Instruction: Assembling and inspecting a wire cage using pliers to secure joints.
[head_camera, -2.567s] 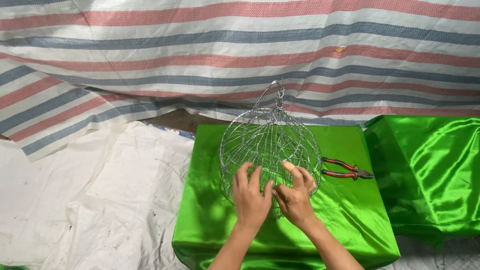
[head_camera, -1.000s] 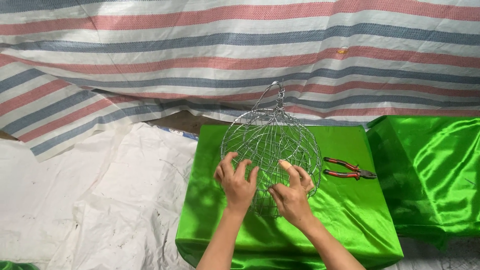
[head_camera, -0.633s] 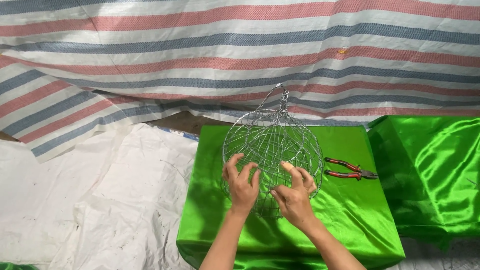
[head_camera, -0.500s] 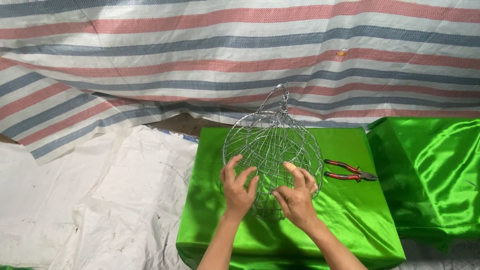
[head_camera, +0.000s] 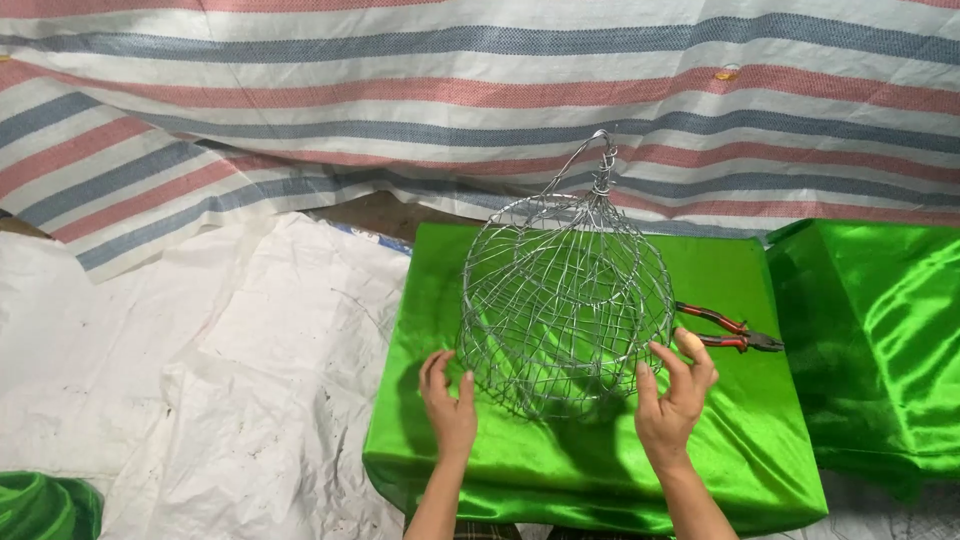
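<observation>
The 2 hands have drawn apart to the sides of the wire basket, which stands on the green-draped desk. The left hand, earlier pressed against the mesh, now rests low at its left edge, grip spread. The right hand touches the right rim, fingers loosely spread. Red-handled pliers lie unmoved just beside.

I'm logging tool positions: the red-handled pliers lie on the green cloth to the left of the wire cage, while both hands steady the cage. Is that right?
Not quite. The head view shows the red-handled pliers on the green cloth to the right of the wire cage, not the left. The rest stands: the left hand and right hand steady the cage from either side.
</observation>
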